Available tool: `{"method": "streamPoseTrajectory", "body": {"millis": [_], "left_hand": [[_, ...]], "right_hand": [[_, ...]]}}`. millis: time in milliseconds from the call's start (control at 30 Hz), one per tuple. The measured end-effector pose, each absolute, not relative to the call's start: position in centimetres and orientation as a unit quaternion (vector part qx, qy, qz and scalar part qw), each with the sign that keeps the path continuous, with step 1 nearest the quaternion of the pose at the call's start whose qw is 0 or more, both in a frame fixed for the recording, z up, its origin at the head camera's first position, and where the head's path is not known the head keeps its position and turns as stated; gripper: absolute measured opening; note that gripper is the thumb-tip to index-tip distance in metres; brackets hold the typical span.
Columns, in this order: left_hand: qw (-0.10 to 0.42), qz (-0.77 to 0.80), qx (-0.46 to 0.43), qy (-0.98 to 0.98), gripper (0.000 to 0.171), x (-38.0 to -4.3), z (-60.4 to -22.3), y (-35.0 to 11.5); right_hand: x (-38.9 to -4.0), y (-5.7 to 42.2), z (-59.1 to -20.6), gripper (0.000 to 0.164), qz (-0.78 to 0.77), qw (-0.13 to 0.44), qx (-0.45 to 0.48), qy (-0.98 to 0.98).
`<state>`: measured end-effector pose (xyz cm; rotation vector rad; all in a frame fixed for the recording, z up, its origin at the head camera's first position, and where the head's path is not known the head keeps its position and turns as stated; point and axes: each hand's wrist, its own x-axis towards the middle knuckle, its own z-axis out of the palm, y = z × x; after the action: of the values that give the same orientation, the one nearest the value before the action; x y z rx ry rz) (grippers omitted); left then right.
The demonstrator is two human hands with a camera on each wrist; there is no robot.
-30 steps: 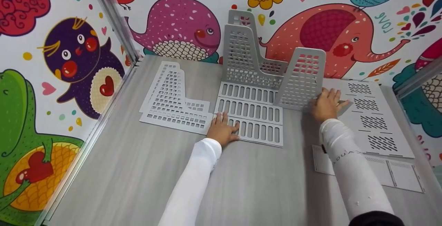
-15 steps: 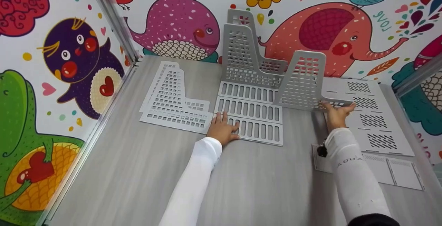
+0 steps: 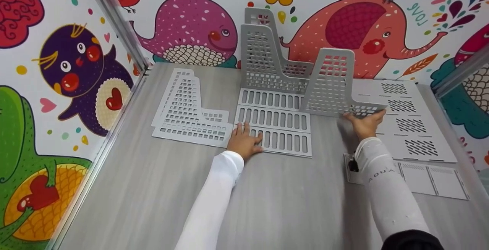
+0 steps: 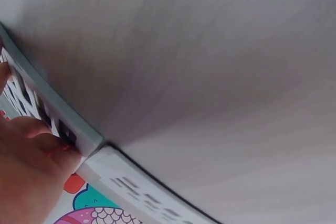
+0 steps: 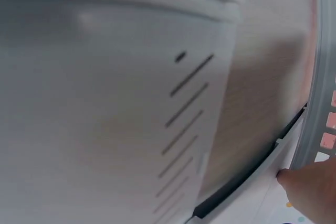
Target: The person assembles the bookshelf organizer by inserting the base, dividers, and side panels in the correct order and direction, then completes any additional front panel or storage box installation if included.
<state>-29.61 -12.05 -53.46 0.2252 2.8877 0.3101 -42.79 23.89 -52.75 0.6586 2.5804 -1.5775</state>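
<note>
My right hand point(image 3: 365, 125) grips a grey L-shaped perforated panel point(image 3: 332, 78) by its low right end. The panel stands on edge, its left lower corner beside a slotted base point(image 3: 273, 113). In the right wrist view only part of the right hand point(image 5: 315, 187) shows, at the grey panel's edge. My left hand point(image 3: 244, 143) rests on the near left corner of the slotted base, fingers spread. The left wrist view has the left hand's fingers point(image 4: 52, 150) on the slots. Two more perforated grey panels point(image 3: 258, 51) stand upright at the base's far end.
Left of the base lie flat perforated L-shaped panels point(image 3: 187, 116). A large flat sheet with slit patterns point(image 3: 435, 128) lies at the right. A smaller white divided sheet point(image 3: 445, 181) is nearer, partly under my right forearm. Printed walls point(image 3: 191, 32) border the tabletop point(image 3: 286, 200).
My right hand has slid from the panel's middle to its low right end, uncovering that part. The panel has shifted slightly. My left hand stays on the slotted base.
</note>
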Motion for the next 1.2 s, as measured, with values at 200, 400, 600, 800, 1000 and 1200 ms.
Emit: {"method": "streamPoseTrajectory", "body": {"millis": [200, 400, 600, 800, 1000, 1200], "left_hand": [[0.111, 0.098, 0.081, 0.986, 0.059, -29.7, -53.4, -11.9], [0.107, 0.1, 0.089, 0.985, 0.058, -29.5, -53.3, -11.8], [0.112, 0.091, 0.085, 0.986, 0.059, -29.8, -53.3, -12.0], [0.114, 0.083, 0.086, 0.986, 0.059, -29.9, -53.5, -12.1], [0.127, 0.085, 0.099, 0.983, 0.059, -29.8, -53.4, -12.1], [0.126, 0.077, 0.103, 0.984, 0.059, -29.8, -52.9, -12.0]], "right_hand": [[-42.8, 24.2, -52.6, 0.128, -0.504, 0.029, 0.21, 0.838], [-42.6, 24.8, -52.8, 0.125, -0.475, 0.035, 0.203, 0.855], [-42.7, 24.6, -52.6, 0.127, -0.469, 0.041, 0.199, 0.86], [-42.5, 24.3, -52.8, 0.128, -0.467, 0.034, 0.202, 0.86], [-42.5, 24.4, -52.6, 0.126, -0.479, 0.039, 0.209, 0.852], [-42.8, 22.8, -53.0, 0.123, -0.494, -0.002, 0.159, 0.855]]}}
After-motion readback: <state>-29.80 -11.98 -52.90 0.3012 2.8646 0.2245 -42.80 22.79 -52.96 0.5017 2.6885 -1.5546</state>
